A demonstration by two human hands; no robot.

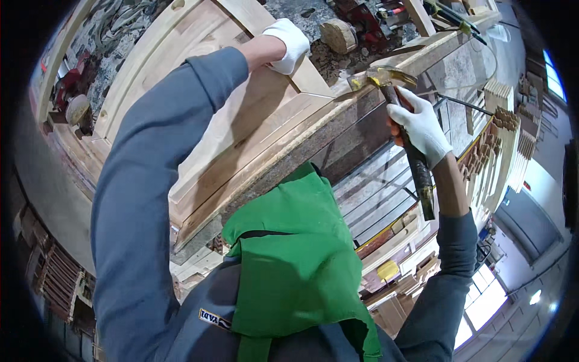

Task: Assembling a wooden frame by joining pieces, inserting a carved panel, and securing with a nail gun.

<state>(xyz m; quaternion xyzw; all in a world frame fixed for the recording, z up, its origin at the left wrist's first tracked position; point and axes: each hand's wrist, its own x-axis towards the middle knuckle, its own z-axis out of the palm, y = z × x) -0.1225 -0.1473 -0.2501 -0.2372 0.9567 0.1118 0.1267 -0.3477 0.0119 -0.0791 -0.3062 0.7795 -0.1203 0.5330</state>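
Hammer held near the desk's edge
It is clasped by the right grip; wooden panel touched by the left grip, closure hidden. Blows are best kept square.

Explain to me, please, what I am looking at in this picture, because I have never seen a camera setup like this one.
Gladly. There is no robot here: a person is working with their own two hands, both in white gloves. The single picture comes from a wide fisheye camera on the person's head, looking down, so straight edges bend. The green cloth apron in the lower middle is on the wearer's own body.

On the worn wooden workbench lies a large pale wooden panel with a raised frame. Beyond it sits a rounded, rough block of wood.

The left hand rests on the panel's frame; its fingers are mostly hidden. The right hand grips a metal-headed hammer with a dark handle, its head near the bench edge.
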